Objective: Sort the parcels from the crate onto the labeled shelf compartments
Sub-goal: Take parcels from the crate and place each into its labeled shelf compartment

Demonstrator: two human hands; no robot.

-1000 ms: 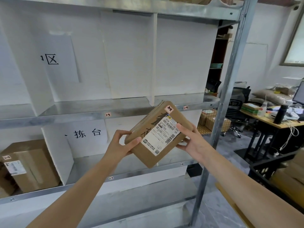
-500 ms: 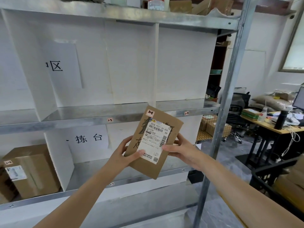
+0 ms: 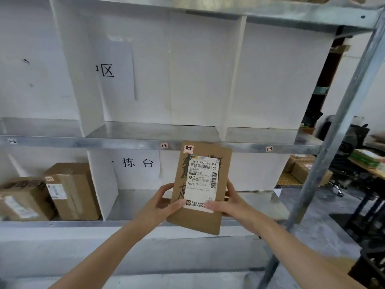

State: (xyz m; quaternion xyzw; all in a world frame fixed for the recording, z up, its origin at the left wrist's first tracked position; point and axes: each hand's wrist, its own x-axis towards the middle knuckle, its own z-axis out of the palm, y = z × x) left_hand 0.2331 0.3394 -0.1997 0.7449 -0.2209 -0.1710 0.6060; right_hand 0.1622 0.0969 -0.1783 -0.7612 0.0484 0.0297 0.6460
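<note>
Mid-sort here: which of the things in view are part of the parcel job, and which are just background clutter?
Part of the job: parcel, gripped by left hand and right hand; shelf; compartment tags; shelved boxes.

Lying about: cartons behind the rack; desk; office chair.

The left hand (image 3: 160, 203) and right hand (image 3: 229, 203) are bare. Both forearms (image 3: 108, 253) are bare too, up to the frame's edge.

L hand (image 3: 160, 203) & R hand (image 3: 229, 202) both grip parcel (image 3: 200, 184), arms fwd.
</note>
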